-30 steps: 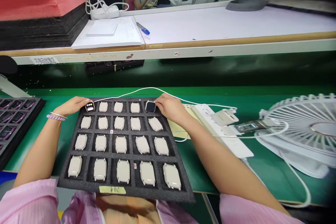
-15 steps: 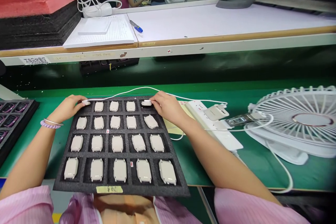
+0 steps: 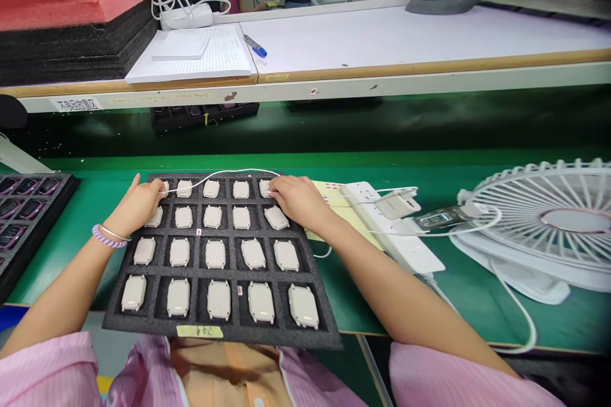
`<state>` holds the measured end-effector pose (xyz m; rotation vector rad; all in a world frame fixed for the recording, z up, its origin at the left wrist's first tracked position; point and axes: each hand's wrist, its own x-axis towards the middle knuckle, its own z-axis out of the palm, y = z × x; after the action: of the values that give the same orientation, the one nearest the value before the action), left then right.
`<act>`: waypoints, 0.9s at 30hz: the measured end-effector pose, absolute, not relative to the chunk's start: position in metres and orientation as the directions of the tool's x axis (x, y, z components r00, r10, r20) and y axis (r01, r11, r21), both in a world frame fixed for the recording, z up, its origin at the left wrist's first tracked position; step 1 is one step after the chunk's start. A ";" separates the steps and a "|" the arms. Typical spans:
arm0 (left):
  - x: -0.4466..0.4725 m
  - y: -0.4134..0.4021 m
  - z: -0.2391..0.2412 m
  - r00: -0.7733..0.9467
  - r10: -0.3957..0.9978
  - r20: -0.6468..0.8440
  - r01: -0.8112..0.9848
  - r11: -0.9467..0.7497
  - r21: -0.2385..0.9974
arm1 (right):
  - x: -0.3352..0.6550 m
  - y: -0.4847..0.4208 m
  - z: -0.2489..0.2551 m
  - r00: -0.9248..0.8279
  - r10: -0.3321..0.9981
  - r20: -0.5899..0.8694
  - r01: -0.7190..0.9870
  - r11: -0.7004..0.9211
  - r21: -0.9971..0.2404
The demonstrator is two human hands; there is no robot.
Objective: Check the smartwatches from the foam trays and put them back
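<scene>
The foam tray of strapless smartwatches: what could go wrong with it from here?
1. The white cable crosses the back-left of the foam tray by the left hand; a tug might snag the nearby smartwatch.
2. The tray's near edge seems to overhang the green bench, so a bump there could tip it.

A person's left grip [image 3: 136, 206] and right grip [image 3: 298, 200] partly hide cream, rounded-rectangular watch cases [image 3: 265, 188] at the black foam tray's [image 3: 267, 335] far corners; the right edge crops a white plastic fan [image 3: 568, 219], and a pale-yellow label's [image 3: 199, 331] handwriting is too small to read.
</scene>
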<state>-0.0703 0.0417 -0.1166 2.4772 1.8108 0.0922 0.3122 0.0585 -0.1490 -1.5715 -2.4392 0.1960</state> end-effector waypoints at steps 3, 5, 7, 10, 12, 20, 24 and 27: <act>-0.066 0.033 -0.105 0.266 0.964 -0.006 0.948 -0.260 0.184 | 0.315 0.050 -0.142 -0.360 0.922 0.142 0.868 0.387 -0.311; -0.051 0.017 -0.092 0.262 0.962 0.081 0.923 -0.274 0.269 | 0.316 0.033 -0.132 -0.323 0.900 0.294 0.809 0.423 -0.408; -0.025 -0.011 -0.076 0.377 0.907 0.189 0.836 -0.421 0.353 | 0.315 0.007 -0.116 -0.265 0.803 0.535 0.677 0.550 -0.490; 0.023 -0.063 -0.059 0.855 0.479 0.199 0.327 -0.795 0.510 | 0.314 -0.039 -0.084 -0.107 0.641 0.760 0.431 0.719 -0.545; 0.048 -0.089 -0.058 0.992 0.054 0.115 -0.017 -0.838 0.545 | 0.320 -0.062 -0.062 0.025 0.587 0.809 0.328 0.760 -0.561; 0.060 -0.111 -0.120 0.924 0.353 0.144 0.358 -0.934 -0.006 | 0.407 -0.062 -0.078 -0.419 0.876 0.238 0.838 0.474 -0.269; 0.048 -0.124 -0.132 0.919 0.334 0.211 0.359 -0.929 -0.090 | 0.402 -0.046 -0.116 -0.460 0.882 0.104 0.836 0.470 -0.283; 0.019 -0.120 -0.128 0.878 0.446 0.174 0.467 -0.878 -0.107 | 0.381 -0.049 -0.132 -0.559 0.826 -0.074 0.749 0.464 -0.472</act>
<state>0.0187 -0.1203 -0.1277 3.1855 0.7785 0.2380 0.3806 -0.0490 -0.1317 -1.3809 -2.5437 0.6938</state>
